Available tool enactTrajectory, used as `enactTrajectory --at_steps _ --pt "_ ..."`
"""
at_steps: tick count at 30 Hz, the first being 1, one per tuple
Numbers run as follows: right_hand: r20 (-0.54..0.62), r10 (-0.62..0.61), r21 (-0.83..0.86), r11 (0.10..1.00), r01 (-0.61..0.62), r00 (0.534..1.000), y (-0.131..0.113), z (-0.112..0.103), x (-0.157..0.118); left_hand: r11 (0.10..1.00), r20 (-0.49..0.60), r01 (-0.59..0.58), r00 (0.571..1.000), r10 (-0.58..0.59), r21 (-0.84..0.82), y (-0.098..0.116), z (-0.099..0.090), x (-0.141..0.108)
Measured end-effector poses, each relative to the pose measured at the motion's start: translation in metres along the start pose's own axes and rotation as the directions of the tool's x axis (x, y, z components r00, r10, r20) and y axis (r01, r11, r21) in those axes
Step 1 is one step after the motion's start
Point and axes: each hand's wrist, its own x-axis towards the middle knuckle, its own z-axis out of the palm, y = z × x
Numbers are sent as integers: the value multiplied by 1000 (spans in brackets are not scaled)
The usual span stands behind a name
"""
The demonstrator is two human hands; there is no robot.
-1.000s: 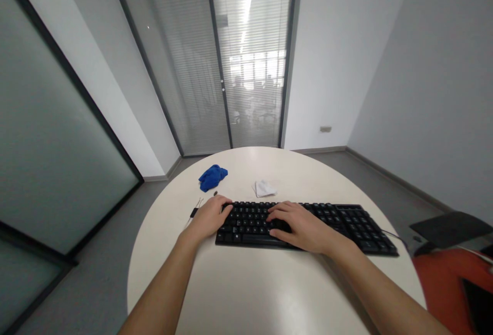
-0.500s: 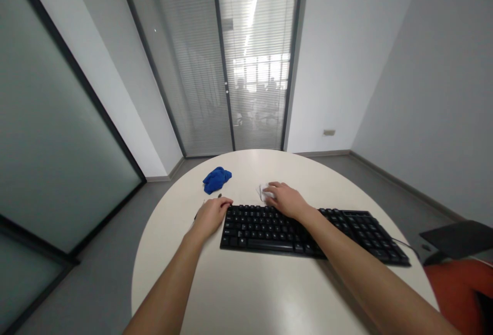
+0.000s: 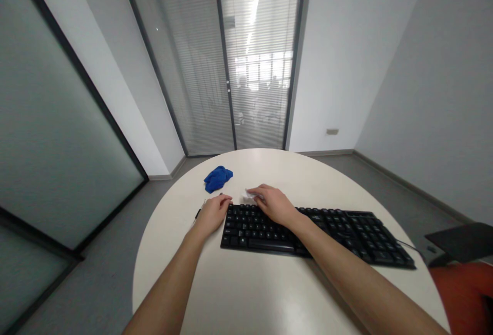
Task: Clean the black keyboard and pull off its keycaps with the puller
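A black keyboard (image 3: 265, 229) lies on the round white table (image 3: 239, 289). My left hand (image 3: 211, 214) is at its back left corner, fingers closed together with the tips against the edge. Over the back row of keys, my right hand (image 3: 274, 204) has its fingers bent around a crumpled white tissue (image 3: 249, 196), pressing it along the keyboard's back edge. Part of the tissue is hidden under those fingers. My right forearm covers some of the keys right of the middle. A crumpled blue cloth (image 3: 217, 178) rests beyond my left hand.
A thin, dark-tipped object (image 3: 197, 213) lies left of my left hand, partly hidden. The keyboard cable (image 3: 409, 245) runs off the right side of the table. An orange and black chair (image 3: 458, 289) stands there. Glass panels with blinds (image 3: 254, 98) rise behind the table.
My right hand has moved left along the keyboard's back edge with the tissue. My left hand stays at the corner. The view has shifted slightly.
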Motion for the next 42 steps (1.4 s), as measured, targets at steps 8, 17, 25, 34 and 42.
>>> enactTrajectory --at_steps 8,17,25,34,42 --pt "40 -225 37 974 224 974 -20 25 -10 995 32 -48 998 46 91 14 -2 -6" --pt "55 -246 -12 969 247 968 -25 12 -28 973 58 -105 994 95 206 25 -3 -11" --pt "81 -250 -37 967 254 965 -29 11 -33 977 127 -162 981 145 139 21 4 -13" --pt "147 -140 -71 986 151 979 -11 -17 -37 965 258 -255 938 231 65 29 -14 -24" --pt "444 -79 13 997 81 892 -13 -11 -50 982 210 -158 969 133 107 21 -12 -19"
